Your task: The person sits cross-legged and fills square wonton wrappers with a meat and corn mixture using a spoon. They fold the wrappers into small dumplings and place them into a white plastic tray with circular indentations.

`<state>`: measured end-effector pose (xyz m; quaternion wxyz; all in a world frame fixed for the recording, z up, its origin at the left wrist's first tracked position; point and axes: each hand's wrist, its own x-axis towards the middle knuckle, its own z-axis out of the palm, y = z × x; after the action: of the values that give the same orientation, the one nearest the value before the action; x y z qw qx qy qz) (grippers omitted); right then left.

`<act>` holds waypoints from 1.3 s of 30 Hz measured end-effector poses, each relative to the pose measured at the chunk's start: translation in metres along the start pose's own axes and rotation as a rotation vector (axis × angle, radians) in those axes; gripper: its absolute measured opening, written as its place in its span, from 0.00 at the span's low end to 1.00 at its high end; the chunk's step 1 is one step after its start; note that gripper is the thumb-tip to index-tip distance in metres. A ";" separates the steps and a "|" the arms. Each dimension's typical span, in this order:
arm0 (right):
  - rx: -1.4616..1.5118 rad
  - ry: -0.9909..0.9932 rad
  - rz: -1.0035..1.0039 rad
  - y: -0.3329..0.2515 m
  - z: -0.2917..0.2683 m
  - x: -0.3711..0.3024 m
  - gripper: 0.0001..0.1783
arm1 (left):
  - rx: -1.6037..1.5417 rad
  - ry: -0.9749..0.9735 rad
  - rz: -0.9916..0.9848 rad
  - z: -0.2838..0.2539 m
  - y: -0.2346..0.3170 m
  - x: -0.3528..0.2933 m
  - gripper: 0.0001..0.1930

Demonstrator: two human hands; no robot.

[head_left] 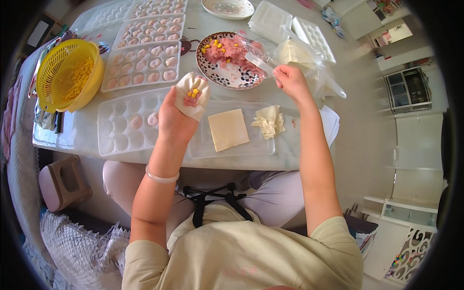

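Observation:
My left hand [175,116] cradles a pale dumpling wrapper [200,110], with a little pink minced meat and several yellow corn kernels [194,92] on its middle. Held closed in my right hand [293,83] is a flat white plastic spreader [259,63], its blade over the right edge of a patterned plate [220,80]. Pink minced meat [237,52] with corn fills much of that plate. Below my hands, a stack of square wrappers [228,129] and some crumpled wrapper pieces [269,122] lie on a clear plastic tray [258,148].
Left of my left hand, a partly filled compartment tray [114,126] holds dumplings; fuller trays [141,66] stand behind it. A yellow basket [96,89] with corn is at far left. Clear bags [314,63], white containers [270,20] and another plate [228,8] occupy the back right.

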<state>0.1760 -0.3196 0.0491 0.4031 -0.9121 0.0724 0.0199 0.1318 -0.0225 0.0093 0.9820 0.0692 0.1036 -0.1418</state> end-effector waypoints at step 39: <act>-0.112 0.152 -0.565 -0.060 0.060 -0.146 0.18 | -0.009 0.108 0.102 0.013 -0.013 -0.021 0.23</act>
<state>0.0419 -0.2184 0.0658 0.3352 -0.9158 -0.1554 -0.1574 0.1103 -0.0314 0.0248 0.9813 0.0775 0.1533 -0.0871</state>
